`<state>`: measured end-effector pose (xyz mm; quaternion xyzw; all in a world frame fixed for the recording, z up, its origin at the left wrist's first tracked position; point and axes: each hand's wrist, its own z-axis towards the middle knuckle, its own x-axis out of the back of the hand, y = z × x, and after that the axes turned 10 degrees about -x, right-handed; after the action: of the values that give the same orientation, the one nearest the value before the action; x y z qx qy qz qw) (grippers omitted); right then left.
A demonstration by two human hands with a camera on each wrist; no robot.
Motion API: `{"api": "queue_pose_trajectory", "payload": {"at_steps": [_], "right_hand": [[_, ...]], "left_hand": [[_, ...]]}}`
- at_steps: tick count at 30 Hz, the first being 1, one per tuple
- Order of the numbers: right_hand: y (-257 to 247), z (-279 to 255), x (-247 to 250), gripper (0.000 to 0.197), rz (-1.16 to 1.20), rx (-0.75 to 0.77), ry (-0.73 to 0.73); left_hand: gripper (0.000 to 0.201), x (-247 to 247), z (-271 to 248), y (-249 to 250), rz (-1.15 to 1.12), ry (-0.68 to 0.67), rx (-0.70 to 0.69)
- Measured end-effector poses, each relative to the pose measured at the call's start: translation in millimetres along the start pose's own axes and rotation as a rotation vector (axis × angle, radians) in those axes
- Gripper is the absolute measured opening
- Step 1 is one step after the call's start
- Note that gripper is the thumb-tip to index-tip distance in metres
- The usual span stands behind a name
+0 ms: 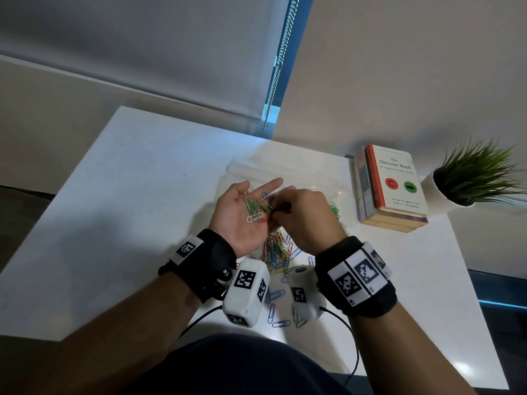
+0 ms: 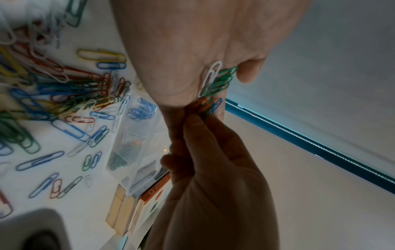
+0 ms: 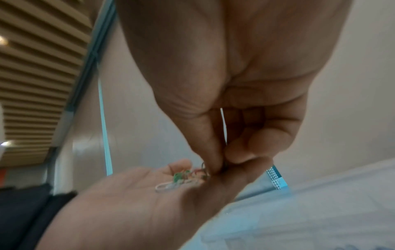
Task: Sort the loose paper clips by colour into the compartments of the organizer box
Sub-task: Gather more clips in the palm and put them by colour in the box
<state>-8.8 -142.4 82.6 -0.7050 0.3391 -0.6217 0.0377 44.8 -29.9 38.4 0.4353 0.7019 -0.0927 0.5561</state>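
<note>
L hand (image 1: pixel 242 212) flat, palm up w/ clips (image 1: pixel 255 208) | R hand (image 1: pixel 302 215) pinching clips at palm edge

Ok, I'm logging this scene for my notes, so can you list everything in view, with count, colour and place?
Table: one, white, under everything.
Organizer box: one, clear plastic, beyond the hands; blue clips already lie in one compartment.
Loose paper clips: many, mixed blue, green, red, yellow and white, piled on the table below the hands.
Clips in palm: a small bunch, mostly green with white and red, lying on the left palm.
Books: a stack, top cover white and orange, right of the box.
Plant: one, green in a white pot, far right.
Blind: one, grey, with a bead chain, behind the table.
Left hand: palm up, flat.
Right hand: fingers pinching clips on the left palm.
</note>
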Motion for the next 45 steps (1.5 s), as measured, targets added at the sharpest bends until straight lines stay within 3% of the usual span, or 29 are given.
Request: {"api": "queue_pose_trajectory", "payload": {"at_steps": [3, 7, 15, 21, 25, 28, 34, 39, 45], "right_hand": [[4, 3, 5, 0.007, 0.13, -0.03, 0.005], [-2, 3, 7, 0.009, 0.135, 0.023, 0.022], [-20, 5, -2, 0.039, -0.037, 0.095, -0.07], [-17, 9, -3, 0.02, -0.032, 0.128, -0.044], [-10, 11, -2, 0.006, 0.114, 0.106, -0.077], [-1, 15, 5, 0.01, 0.32, 0.054, -0.077], [22, 16, 33, 0.006, 0.768, -0.031, -0.013], [71, 29, 48, 0.011, 0.738, -0.147, 0.101], [119, 48, 45, 0.015, 0.374, -0.312, 0.18]], "left_hand": [[0.054, 0, 1, -1, -0.031, 0.004, -0.005], [0.054, -1, 1, -2, -0.043, 0.013, -0.014], [0.074, -8, 0, -4, -0.04, 0.08, 0.013], [0.079, -7, 4, -4, -0.011, 0.106, 0.03], [0.071, -2, 6, -4, 0.031, 0.093, 0.038], [0.082, 0, 7, -4, 0.043, 0.031, 0.061], [0.079, 4, 12, -6, 0.081, 0.022, 0.073], [0.077, 4, 17, -9, 0.086, 0.032, 0.075], [0.076, 4, 25, -18, 0.067, 0.024, 0.074]]}}
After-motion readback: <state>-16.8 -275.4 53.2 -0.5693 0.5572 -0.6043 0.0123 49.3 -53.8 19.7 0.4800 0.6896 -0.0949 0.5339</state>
